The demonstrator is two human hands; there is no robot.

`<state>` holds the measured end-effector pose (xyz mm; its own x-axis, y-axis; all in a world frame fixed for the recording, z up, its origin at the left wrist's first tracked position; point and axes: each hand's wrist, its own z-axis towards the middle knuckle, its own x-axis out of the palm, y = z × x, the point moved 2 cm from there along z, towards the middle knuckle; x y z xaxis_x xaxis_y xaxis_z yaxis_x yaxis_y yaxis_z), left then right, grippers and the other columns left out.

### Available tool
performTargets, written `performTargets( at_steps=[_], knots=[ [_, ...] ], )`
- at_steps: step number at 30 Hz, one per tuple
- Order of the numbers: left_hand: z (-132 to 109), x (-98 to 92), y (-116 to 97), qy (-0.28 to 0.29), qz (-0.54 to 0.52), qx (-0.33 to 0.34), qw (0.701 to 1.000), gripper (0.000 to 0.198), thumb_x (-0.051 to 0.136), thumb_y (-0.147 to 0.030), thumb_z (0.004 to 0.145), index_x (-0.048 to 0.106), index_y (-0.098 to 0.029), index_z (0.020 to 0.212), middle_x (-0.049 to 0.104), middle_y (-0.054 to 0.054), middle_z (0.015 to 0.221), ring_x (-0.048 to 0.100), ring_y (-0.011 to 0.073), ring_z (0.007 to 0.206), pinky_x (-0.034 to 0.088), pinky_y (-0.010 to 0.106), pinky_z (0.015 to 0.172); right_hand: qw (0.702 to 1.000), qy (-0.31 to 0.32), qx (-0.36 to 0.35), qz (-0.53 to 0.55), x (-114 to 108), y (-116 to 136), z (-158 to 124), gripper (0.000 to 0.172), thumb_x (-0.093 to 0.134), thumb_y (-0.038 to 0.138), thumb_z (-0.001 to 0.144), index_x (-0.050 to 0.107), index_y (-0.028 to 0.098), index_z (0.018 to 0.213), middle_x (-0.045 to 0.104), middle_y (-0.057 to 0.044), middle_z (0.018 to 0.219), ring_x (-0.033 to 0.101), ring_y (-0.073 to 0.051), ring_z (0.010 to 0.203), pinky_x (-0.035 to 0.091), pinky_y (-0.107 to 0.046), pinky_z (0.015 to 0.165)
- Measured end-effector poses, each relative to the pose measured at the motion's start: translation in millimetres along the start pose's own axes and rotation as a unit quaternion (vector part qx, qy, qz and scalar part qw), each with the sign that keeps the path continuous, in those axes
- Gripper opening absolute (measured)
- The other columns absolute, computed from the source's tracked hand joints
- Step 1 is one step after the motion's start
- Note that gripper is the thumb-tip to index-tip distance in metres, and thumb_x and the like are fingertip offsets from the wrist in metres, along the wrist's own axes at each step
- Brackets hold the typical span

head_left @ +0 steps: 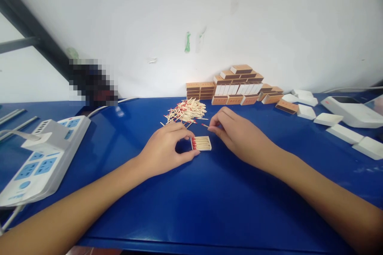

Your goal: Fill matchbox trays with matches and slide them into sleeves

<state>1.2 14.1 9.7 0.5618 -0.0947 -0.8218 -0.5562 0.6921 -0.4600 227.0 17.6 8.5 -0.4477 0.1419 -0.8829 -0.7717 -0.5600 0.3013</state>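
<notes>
A small open matchbox tray [201, 143] filled with red-tipped matches lies on the blue table [191, 207]. My left hand [166, 148] curls around the tray's left end, thumb and fingers touching it. My right hand [236, 132] is just right of the tray, fingers pinched on a single match [205, 125] whose red tip points left. Behind the tray lies a loose heap of matches [187, 111].
Stacked brown and white matchboxes [236, 85] stand against the white wall. White box sleeves [329, 121] are scattered at the right beside a white device [348, 110]. A white power strip [42, 155] with a plugged adapter lies at the left.
</notes>
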Motion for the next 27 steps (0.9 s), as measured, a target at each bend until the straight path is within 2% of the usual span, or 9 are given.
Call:
performTargets(
  at_steps=[3, 7, 9, 14, 18, 21, 24, 27],
  knots=[
    [-0.6, -0.2, -2.5, 0.015, -0.031, -0.001, 0.999, 0.023, 0.081, -0.035, 0.085, 0.073, -0.023, 0.103, 0.068, 0.002, 0.093, 0.063, 0.0179, 0.084, 0.052, 0.033, 0.079, 1.000, -0.011, 0.018, -0.008, 0.3, -11.7, 1.6, 0.012, 0.048, 0.025, 0.105, 0.055, 0.021, 0.096, 0.063, -0.008, 0.101, 0.062, -0.022, 0.086, 0.049, -0.037, 0.075],
    [-1.0, -3.0, -4.4, -0.003, -0.016, -0.011, 1.000, 0.020, 0.082, -0.033, 0.084, 0.074, -0.024, 0.100, 0.068, 0.001, 0.092, 0.063, 0.0180, 0.084, 0.051, 0.033, 0.078, 0.999, -0.005, 0.036, -0.019, 2.7, -21.7, 1.2, 0.011, 0.049, 0.025, 0.104, 0.055, 0.021, 0.096, 0.063, -0.008, 0.101, 0.063, -0.022, 0.086, 0.049, -0.036, 0.076],
    [-1.5, -2.5, -6.2, 0.009, -0.029, 0.003, 1.000, 0.020, 0.082, -0.033, 0.084, 0.074, -0.023, 0.098, 0.068, 0.001, 0.094, 0.063, 0.0179, 0.086, 0.051, 0.033, 0.080, 0.999, -0.002, 0.037, -0.023, 1.9, -23.6, 0.7, 0.010, 0.050, 0.025, 0.104, 0.056, 0.021, 0.097, 0.063, -0.008, 0.101, 0.063, -0.022, 0.085, 0.049, -0.036, 0.075],
    [-3.2, 2.7, -7.6, 0.010, -0.033, 0.001, 0.999, 0.019, 0.082, -0.033, 0.084, 0.073, -0.023, 0.097, 0.068, 0.001, 0.091, 0.063, 0.0176, 0.084, 0.051, 0.033, 0.078, 0.999, -0.005, 0.010, -0.049, 2.7, -24.5, 8.9, 0.011, 0.051, 0.027, 0.103, 0.057, 0.020, 0.096, 0.063, -0.008, 0.100, 0.063, -0.023, 0.086, 0.049, -0.036, 0.075],
    [-4.4, 6.6, -5.7, 0.020, -0.032, 0.007, 0.999, 0.021, 0.082, -0.035, 0.084, 0.073, -0.023, 0.099, 0.068, 0.002, 0.094, 0.063, 0.0190, 0.087, 0.052, 0.034, 0.079, 0.996, -0.017, -0.017, -0.085, 14.7, -23.8, 25.6, 0.011, 0.050, 0.024, 0.103, 0.058, 0.020, 0.098, 0.064, -0.010, 0.103, 0.063, -0.025, 0.092, 0.049, -0.036, 0.076],
    [-3.6, 4.5, -1.4, 0.008, -0.026, 0.000, 1.000, 0.020, 0.081, -0.033, 0.084, 0.073, -0.023, 0.100, 0.068, 0.002, 0.094, 0.063, 0.0189, 0.088, 0.051, 0.034, 0.080, 0.997, -0.023, -0.029, -0.065, 17.3, -29.4, 31.9, 0.013, 0.047, 0.021, 0.104, 0.059, 0.019, 0.105, 0.066, -0.011, 0.107, 0.064, -0.025, 0.096, 0.050, -0.036, 0.079],
    [-2.3, 1.3, 2.4, -0.016, -0.024, -0.018, 0.999, 0.020, 0.080, -0.034, 0.085, 0.073, -0.024, 0.101, 0.067, 0.001, 0.091, 0.061, 0.0175, 0.082, 0.051, 0.033, 0.077, 0.997, -0.056, -0.015, -0.052, -1.4, -48.2, 27.6, 0.015, 0.048, 0.022, 0.103, 0.062, 0.018, 0.109, 0.068, -0.012, 0.110, 0.066, -0.026, 0.098, 0.051, -0.037, 0.080],
    [-2.3, 1.2, 3.2, -0.039, -0.028, -0.024, 0.999, 0.021, 0.078, -0.035, 0.087, 0.073, -0.024, 0.104, 0.067, 0.001, 0.093, 0.061, 0.0175, 0.083, 0.051, 0.034, 0.078, 0.989, -0.106, 0.075, -0.074, -38.3, -80.6, 16.9, 0.012, 0.057, 0.028, 0.098, 0.067, 0.020, 0.097, 0.071, -0.009, 0.094, 0.067, -0.024, 0.081, 0.050, -0.037, 0.073]
  ],
)
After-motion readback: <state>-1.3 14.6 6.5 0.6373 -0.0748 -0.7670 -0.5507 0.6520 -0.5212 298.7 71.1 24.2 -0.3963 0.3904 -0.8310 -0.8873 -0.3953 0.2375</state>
